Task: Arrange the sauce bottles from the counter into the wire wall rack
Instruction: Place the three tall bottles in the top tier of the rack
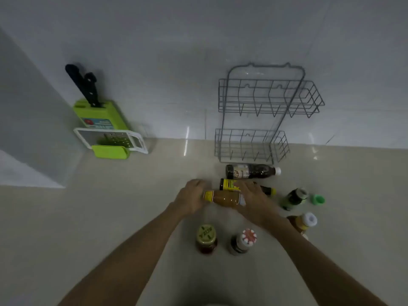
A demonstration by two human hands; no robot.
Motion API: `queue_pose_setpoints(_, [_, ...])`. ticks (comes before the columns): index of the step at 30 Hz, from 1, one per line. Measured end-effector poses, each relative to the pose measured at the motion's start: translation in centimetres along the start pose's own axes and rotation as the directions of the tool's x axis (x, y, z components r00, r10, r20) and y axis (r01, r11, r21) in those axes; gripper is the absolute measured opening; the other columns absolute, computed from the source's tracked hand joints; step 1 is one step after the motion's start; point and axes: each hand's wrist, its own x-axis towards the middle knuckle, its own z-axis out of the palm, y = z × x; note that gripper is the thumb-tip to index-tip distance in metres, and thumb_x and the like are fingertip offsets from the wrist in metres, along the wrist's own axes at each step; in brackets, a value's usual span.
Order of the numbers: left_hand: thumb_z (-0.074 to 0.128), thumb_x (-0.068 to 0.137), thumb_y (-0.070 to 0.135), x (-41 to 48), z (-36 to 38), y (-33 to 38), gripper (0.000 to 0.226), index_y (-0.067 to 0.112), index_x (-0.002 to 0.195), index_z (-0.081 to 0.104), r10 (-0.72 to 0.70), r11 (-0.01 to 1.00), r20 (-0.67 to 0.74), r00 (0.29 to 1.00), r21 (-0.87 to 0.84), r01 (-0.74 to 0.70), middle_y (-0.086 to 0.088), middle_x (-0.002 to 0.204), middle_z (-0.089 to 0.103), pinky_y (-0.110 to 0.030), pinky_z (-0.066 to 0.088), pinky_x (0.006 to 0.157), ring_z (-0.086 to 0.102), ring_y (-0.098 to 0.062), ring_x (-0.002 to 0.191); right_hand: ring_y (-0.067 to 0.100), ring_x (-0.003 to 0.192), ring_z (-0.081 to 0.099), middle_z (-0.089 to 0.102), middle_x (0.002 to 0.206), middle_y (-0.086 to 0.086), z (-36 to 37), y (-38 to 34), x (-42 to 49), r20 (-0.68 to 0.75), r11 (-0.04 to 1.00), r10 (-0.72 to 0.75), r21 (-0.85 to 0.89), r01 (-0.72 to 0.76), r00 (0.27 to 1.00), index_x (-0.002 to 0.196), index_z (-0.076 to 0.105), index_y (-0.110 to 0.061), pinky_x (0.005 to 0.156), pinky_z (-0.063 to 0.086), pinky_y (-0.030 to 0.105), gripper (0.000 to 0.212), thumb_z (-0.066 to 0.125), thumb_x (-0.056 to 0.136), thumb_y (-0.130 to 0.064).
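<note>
We note the amber sauce bottle [223,198] lying on its side on the counter [132,206], long axis running left to right, yellow-labelled base end to the left. The left hand [191,198] cups that base end, fingers curled against it; the right hand [250,198] covers the other end, fingers spread over it (cap end hidden). Just behind lies a yellow-label dark bottle [229,185], then a dark bottle with white cap [251,171], both on their sides, caps pointing right. The wire rack [262,102] hangs on the wall behind, both tiers bare. Nearer us stand two jars, a yellow-lidded jar [206,238] and a red-and-white-lidded jar [244,240].
</note>
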Motion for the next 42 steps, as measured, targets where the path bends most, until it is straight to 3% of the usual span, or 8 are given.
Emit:
queue_pose_setpoints(6, [0.048, 0.093, 0.003, 1.0, 0.6, -0.4, 0.035, 0.004, 0.127, 0.050, 0.015, 0.972, 0.090, 0.996, 0.233, -0.036, -0.019, 0.129, 0.052, -0.040, 0.041, 0.092, 0.052, -0.036, 0.117, 0.029, 0.129, 0.038, 0.044, 0.141, 0.007, 1.6, 0.6, 0.7, 0.026, 0.987, 0.043, -0.158, -0.038, 0.999, 0.140, 0.035, -0.019, 0.101, 0.042, 0.046, 0.070, 0.070, 0.080, -0.032])
queue_pose_setpoints(11, [0.072, 0.082, 0.025, -0.2, -3.9, 0.0, 0.030, 0.013, 0.109, 0.065, 0.129, 0.991, 0.174, 0.976, -0.069, -0.119, -0.004, 0.102, 0.061, -0.028, 0.041, 0.075, 0.058, -0.018, 0.094, 0.034, 0.114, 0.053, 0.055, 0.127, 0.008, 3.0, 1.2, 0.5, -0.009, 0.936, 0.042, -0.348, -0.042, 0.999, 0.131, 0.046, -0.019, 0.088, 0.048, 0.047, 0.078, 0.084, 0.064, -0.032])
queue_pose_setpoints(16, [0.081, 0.074, 0.021, -1.8, -8.7, 3.8, 0.031, 0.023, 0.102, 0.070, 0.158, 0.856, -0.154, 0.975, -0.471, -0.213, 0.007, 0.095, 0.069, -0.023, 0.053, 0.078, 0.064, -0.006, 0.088, 0.028, 0.111, 0.056, 0.055, 0.127, 0.001, 1.2, 0.8, 0.5, -0.211, 0.992, 0.073, -0.083, -0.093, 0.975, 0.130, 0.043, -0.023, 0.073, 0.050, 0.038, 0.067, 0.074, 0.073, -0.042])
queue_pose_setpoints(22, [0.063, 0.084, -0.003, -0.2, -11.6, 5.1, 0.048, 0.025, 0.122, 0.056, -0.084, 0.736, -0.419, 0.904, -0.638, -0.227, 0.009, 0.110, 0.062, -0.028, 0.047, 0.096, 0.057, -0.010, 0.111, 0.016, 0.083, 0.063, 0.065, 0.094, -0.005, -8.2, -3.8, 1.3, -0.615, 0.890, 0.207, 0.442, 0.115, 0.761, 0.103, 0.049, -0.024, 0.066, 0.050, 0.027, 0.049, 0.080, 0.069, -0.042])
queue_pose_setpoints(26, [0.063, 0.088, 0.006, 2.0, -13.6, 6.6, 0.064, 0.017, 0.146, 0.037, -0.142, 0.703, -0.416, 0.898, -0.681, -0.205, 0.002, 0.149, 0.044, -0.033, 0.035, 0.114, 0.040, -0.012, 0.137, 0.001, 0.097, 0.059, 0.061, 0.108, -0.005, -16.1, -6.8, 4.0, -0.787, 0.731, 0.195, 0.515, 0.449, 0.585, 0.119, 0.047, -0.014, 0.078, 0.049, 0.009, 0.060, 0.082, 0.072, -0.025])
queue_pose_setpoints(29, [0.063, 0.089, 0.015, 3.7, -15.2, 8.4, 0.082, 0.024, 0.155, 0.016, -0.094, 0.695, -0.365, 0.926, -0.690, -0.201, 0.005, 0.163, 0.019, -0.035, 0.021, 0.122, 0.020, -0.012, 0.148, -0.006, 0.095, 0.058, 0.057, 0.102, -0.011, -19.8, -8.0, 7.4, -0.822, 0.691, 0.210, 0.508, 0.514, 0.529, 0.116, 0.045, -0.016, 0.075, 0.050, 0.010, 0.060, 0.083, 0.071, -0.020])
queue_pose_setpoints(35, [0.066, 0.088, 0.021, 5.2, -16.0, 11.1, 0.096, 0.031, 0.156, -0.001, -0.086, 0.662, -0.268, 0.960, -0.736, -0.146, 0.004, 0.165, 0.007, -0.035, 0.022, 0.117, 0.018, -0.023, 0.150, 0.000, 0.072, 0.056, 0.060, 0.088, -0.010, -21.5, -7.1, 12.7, -0.683, 0.801, 0.134, 0.501, 0.327, 0.718, 0.109, 0.051, -0.011, 0.059, 0.044, 0.004, 0.050, 0.081, 0.072, -0.027])
queue_pose_setpoints(42, [0.069, 0.086, 0.018, 5.6, -15.7, 11.1, 0.101, 0.031, 0.155, -0.004, -0.090, 0.670, -0.241, 0.966, -0.732, -0.121, 0.003, 0.165, 0.013, -0.035, 0.024, 0.115, 0.022, -0.027, 0.149, 0.012, 0.083, 0.060, 0.061, 0.096, -0.004, -20.5, -6.6, 14.4, -0.562, 0.842, 0.041, 0.464, 0.274, 0.826, 0.113, 0.054, -0.012, 0.067, 0.044, 0.014, 0.052, 0.080, 0.073, -0.031])
